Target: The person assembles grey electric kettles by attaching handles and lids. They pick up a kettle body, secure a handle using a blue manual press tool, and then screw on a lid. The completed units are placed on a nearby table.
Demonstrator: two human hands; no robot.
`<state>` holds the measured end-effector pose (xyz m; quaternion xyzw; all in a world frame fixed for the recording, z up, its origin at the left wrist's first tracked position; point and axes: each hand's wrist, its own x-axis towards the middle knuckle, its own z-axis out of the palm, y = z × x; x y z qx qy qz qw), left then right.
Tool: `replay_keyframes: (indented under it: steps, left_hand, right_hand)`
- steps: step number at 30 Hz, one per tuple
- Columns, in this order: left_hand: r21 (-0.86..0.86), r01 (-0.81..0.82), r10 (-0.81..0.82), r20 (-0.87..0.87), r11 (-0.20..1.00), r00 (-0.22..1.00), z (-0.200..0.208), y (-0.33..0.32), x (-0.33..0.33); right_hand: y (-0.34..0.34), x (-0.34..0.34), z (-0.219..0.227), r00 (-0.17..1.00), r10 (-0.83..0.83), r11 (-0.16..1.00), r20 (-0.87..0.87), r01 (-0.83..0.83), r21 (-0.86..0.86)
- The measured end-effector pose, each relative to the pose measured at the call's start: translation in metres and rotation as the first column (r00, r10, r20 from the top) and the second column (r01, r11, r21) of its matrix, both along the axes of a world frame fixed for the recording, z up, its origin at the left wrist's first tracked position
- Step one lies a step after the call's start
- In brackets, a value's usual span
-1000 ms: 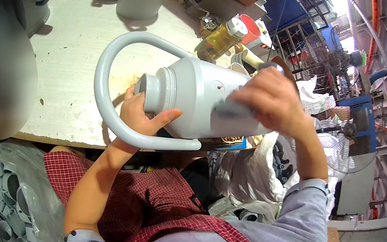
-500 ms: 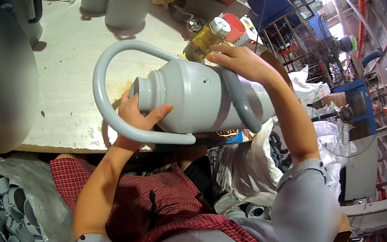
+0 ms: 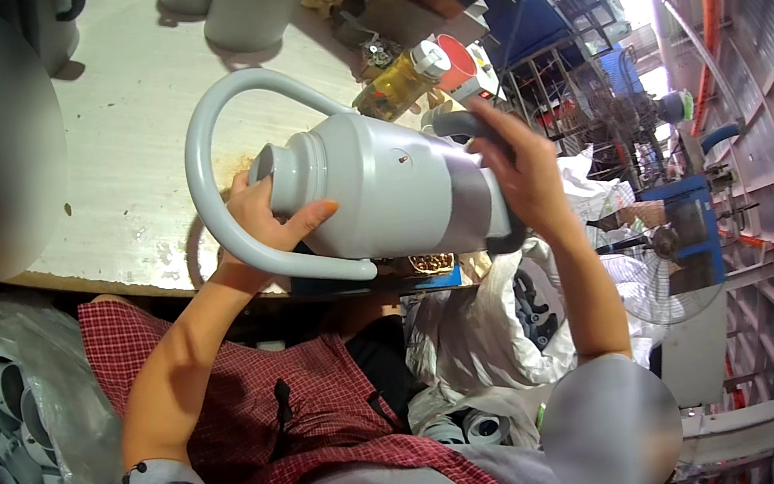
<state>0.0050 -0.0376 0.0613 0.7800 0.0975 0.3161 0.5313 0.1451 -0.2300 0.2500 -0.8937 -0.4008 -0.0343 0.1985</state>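
Observation:
A pale grey plastic jug body [image 3: 389,191] lies on its side across the table's front edge, its neck pointing left. A large curved grey bail handle [image 3: 202,170] loops around the neck end. My left hand [image 3: 271,222] reaches through that loop and grips the jug at its neck, thumb on the shoulder. Around the base end sits a dark grey curved piece [image 3: 457,123], apparently a band or handle; my right hand [image 3: 527,169] is closed on it, covering its middle. The lower end of this piece shows below the jug. The jug's underside is hidden.
Behind the jug lie a yellow bottle [image 3: 393,87] with a white cap and a red round container [image 3: 457,62]. Grey cylinders [image 3: 254,10] stand at the table's back. A bag of grey plastic rings [image 3: 7,434] is at left, a white sack [image 3: 481,323] below right, a fan [image 3: 666,243] beyond.
My right hand has moved the dark grey piece along the jug, from across its lower body to the base end. My left hand keeps its grip at the neck.

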Motion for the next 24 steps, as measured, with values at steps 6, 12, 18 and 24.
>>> replay_keyframes:
  steps: [6,12,18,24]
  left_hand:
    - [-0.043,0.044,-0.044,0.001,0.998,0.999,0.001,0.002,0.002]
    - [0.023,0.022,-0.023,0.044,0.999,0.999,-0.001,0.003,0.003]
    - [0.035,0.047,-0.047,0.014,0.998,0.999,-0.001,0.004,0.002]
    - [0.037,0.042,-0.042,0.013,0.998,0.999,0.001,0.003,0.001]
  right_hand:
    - [0.014,-0.008,0.022,0.851,0.477,0.876,0.22,-0.441,-0.193]
    - [0.026,-0.008,0.007,0.835,0.509,0.859,0.208,-0.477,-0.187]
    - [0.026,-0.005,0.004,0.814,0.53,0.845,0.237,-0.483,-0.23]
    - [0.032,-0.007,0.008,0.844,0.511,0.847,0.163,-0.462,-0.264]
